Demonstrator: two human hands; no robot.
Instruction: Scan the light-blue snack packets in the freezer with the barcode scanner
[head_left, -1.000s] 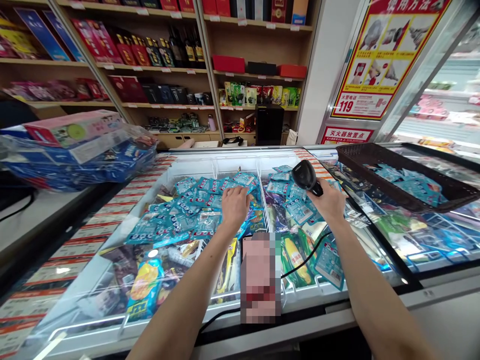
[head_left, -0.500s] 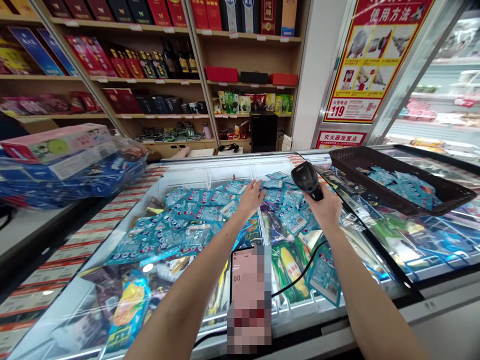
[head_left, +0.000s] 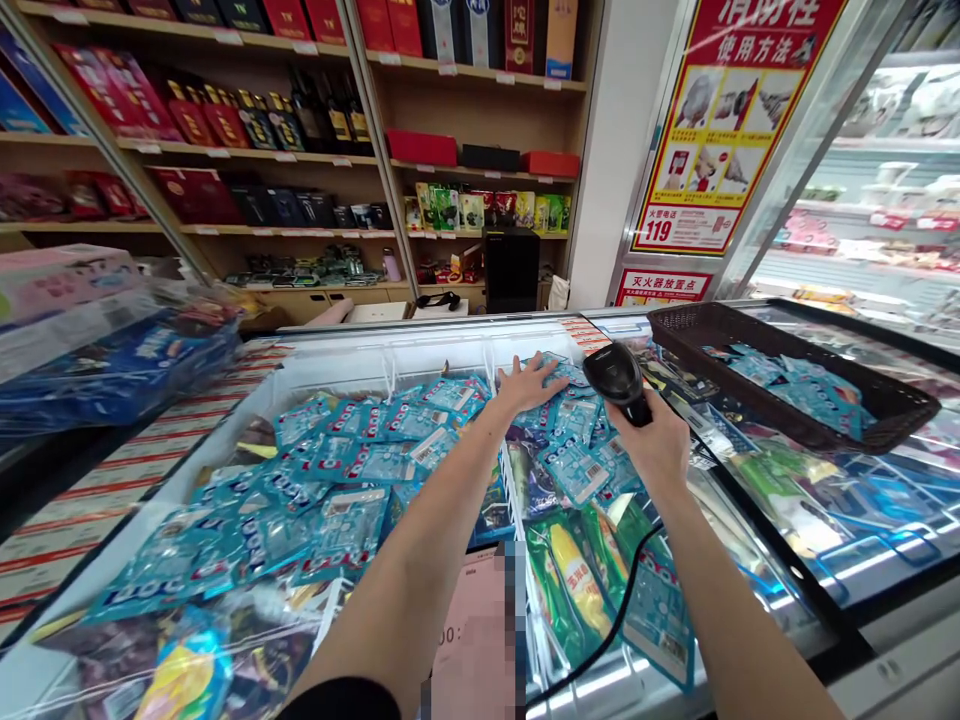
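Observation:
My left hand [head_left: 527,386] is stretched forward with its fingers spread over blue packets at the back of the freezer; whether it presses on them I cannot tell. A black handheld barcode scanner [head_left: 613,372] is gripped in my right hand [head_left: 660,447], its head pointing forward and left. Its black cable [head_left: 634,585] hangs in a loop below. Many blue packets [head_left: 379,462] with printed labels lie in a wide layer left of my left arm. More packets [head_left: 576,468] lie between my two hands. One blue packet [head_left: 660,620] rests nearer, beside my right forearm.
A phone [head_left: 480,640], partly blurred out, stands at the front edge. On the right, a dark brown basket [head_left: 892,437] holds similar blue packets. Bagged corn [head_left: 577,575] lies in the freezer. Plastic-wrapped boxes [head_left: 112,350] stand at left, and stocked shelves [head_left: 480,172] rise behind.
My left hand has reached slightly farther right and its fingers have spread over the back packets. My right hand still holds the scanner. The view has shifted a little.

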